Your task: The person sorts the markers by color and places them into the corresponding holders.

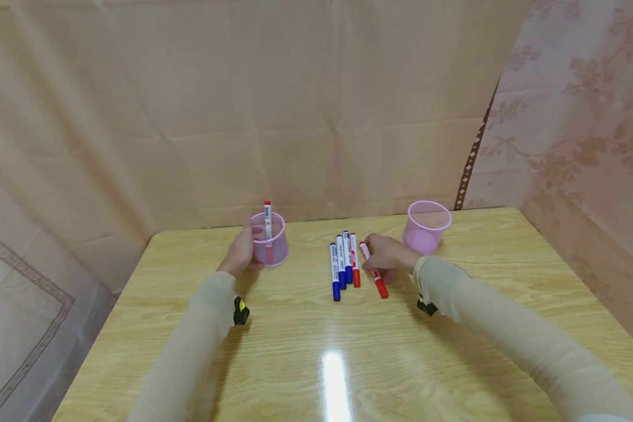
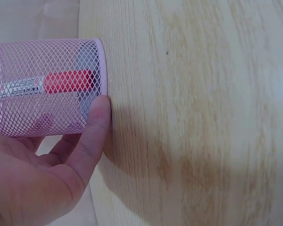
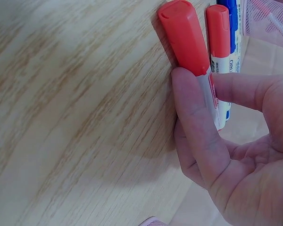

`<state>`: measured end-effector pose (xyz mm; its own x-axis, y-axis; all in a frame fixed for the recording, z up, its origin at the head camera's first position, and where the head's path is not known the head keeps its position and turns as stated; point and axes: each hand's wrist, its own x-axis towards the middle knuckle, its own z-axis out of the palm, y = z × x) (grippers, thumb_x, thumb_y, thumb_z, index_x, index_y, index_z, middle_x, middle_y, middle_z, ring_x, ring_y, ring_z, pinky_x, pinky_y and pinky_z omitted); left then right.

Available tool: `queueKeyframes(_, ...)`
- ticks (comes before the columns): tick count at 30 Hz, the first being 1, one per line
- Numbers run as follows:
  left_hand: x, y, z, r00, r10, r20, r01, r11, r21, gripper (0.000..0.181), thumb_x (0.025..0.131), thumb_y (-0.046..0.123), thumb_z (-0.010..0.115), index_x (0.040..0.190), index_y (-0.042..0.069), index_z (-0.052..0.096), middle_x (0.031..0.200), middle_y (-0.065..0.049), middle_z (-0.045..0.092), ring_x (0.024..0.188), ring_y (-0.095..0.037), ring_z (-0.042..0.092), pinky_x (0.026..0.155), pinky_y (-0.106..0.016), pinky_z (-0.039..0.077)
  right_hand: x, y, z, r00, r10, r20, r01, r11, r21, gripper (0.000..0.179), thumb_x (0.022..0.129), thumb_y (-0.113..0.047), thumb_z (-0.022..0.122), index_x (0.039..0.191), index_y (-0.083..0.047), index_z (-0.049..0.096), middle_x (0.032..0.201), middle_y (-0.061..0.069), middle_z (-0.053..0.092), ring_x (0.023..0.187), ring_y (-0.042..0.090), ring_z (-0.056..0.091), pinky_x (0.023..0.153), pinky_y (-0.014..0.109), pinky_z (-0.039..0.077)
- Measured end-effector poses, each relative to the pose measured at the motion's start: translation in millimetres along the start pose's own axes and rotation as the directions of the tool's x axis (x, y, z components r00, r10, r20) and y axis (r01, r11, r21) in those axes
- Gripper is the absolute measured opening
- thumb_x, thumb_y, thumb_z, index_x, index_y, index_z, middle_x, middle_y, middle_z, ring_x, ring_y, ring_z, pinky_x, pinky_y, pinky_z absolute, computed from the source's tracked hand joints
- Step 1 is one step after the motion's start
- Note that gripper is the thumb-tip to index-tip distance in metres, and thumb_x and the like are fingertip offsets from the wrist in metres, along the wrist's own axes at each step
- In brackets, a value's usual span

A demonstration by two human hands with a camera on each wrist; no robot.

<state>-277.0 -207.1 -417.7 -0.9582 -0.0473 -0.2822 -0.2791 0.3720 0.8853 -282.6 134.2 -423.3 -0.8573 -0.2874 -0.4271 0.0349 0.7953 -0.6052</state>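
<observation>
Pinching red marker [image 3: 193, 56]: right hand [image 1: 387, 253] | long axis slanted, cap [image 1: 381, 288] nearward-right | left hand [image 1: 240, 249] gripping pink cup [image 1: 278, 252]

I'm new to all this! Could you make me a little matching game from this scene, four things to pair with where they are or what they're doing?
1. left hand
2. right hand
3. blue-capped markers
4. cup on the right

A. held by neither hand
B. lying side by side on the table
C. holding a pink mesh cup with a standing marker inside
D. gripping a red-capped marker

Pairs: 1-C, 2-D, 3-B, 4-A
</observation>
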Motion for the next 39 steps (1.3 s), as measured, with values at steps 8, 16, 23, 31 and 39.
queueKeyframes(8, 0.0, -0.5, -1.3, 1.0, -0.01, 0.001, 0.01, 1.0, 0.004, 0.087, 0.1, 0.071, 0.004, 0.151, 0.011, 0.041, 0.153, -0.02, 0.035, 0.117, -0.039, 0.048, 0.074, -0.042, 0.059, -1.2, -0.7, 1.3, 1.0, -0.003, 0.005, 0.003, 1.0, 0.001, 0.069, 0.09, -0.007, 0.073, 0.147, 0.004, 0.035, 0.098, 0.018, 0.06, 0.065, 0.027, 0.067, 0.054, 0.036, 0.061)
queueKeyframes(16, 2.5, 0.2, 4.6, 1.0, 0.014, 0.02, -0.014, 1.0, 0.001, 0.084, 0.102, 0.068, 0.004, 0.151, 0.01, 0.04, 0.152, -0.022, 0.035, 0.117, -0.04, 0.048, 0.075, -0.043, 0.059, -5.1, 1.5, -4.8, 1.0, 0.001, 0.002, -0.001, 1.0, -0.007, 0.07, 0.088, -0.004, 0.073, 0.146, 0.005, 0.035, 0.1, 0.019, 0.059, 0.065, 0.028, 0.067, 0.055, 0.037, 0.06)
queueKeyframes(23, 5.6, -6.4, 0.1, 1.0, 0.008, 0.024, -0.008, 1.0, 0.027, 0.087, 0.1, 0.07, 0.002, 0.152, 0.011, 0.039, 0.153, -0.021, 0.034, 0.119, -0.041, 0.047, 0.074, -0.042, 0.06, -5.9, -8.9, -5.8, 1.0, -0.015, 0.02, 0.016, 0.999, -0.028, 0.074, 0.086, -0.005, 0.07, 0.15, 0.0, 0.034, 0.109, 0.019, 0.059, 0.065, 0.026, 0.067, 0.057, 0.04, 0.061)
queueKeyframes(31, 0.8, -5.2, -5.0, 1.0, 0.003, 0.026, -0.004, 1.0, 0.021, 0.086, 0.101, 0.068, 0.002, 0.153, 0.01, 0.038, 0.154, -0.022, 0.033, 0.118, -0.04, 0.047, 0.073, -0.041, 0.059, -11.9, -41.2, -15.8, 0.998, -0.056, 0.021, 0.056, 0.998, 0.026, 0.07, 0.09, -0.004, 0.064, 0.152, -0.003, 0.031, 0.101, 0.019, 0.059, 0.068, 0.026, 0.066, 0.056, 0.041, 0.061)
queueKeyframes(39, 1.5, -2.9, -4.9, 1.0, -0.009, 0.025, 0.008, 1.0, 0.023, 0.084, 0.101, 0.067, 0.003, 0.152, 0.011, 0.039, 0.154, -0.022, 0.034, 0.117, -0.04, 0.048, 0.075, -0.043, 0.059, -18.1, -72.0, -25.5, 0.99, -0.135, 0.033, 0.132, 0.989, 0.074, 0.066, 0.093, -0.004, 0.062, 0.151, -0.002, 0.03, 0.11, 0.023, 0.059, 0.081, 0.031, 0.067, 0.057, 0.042, 0.062)
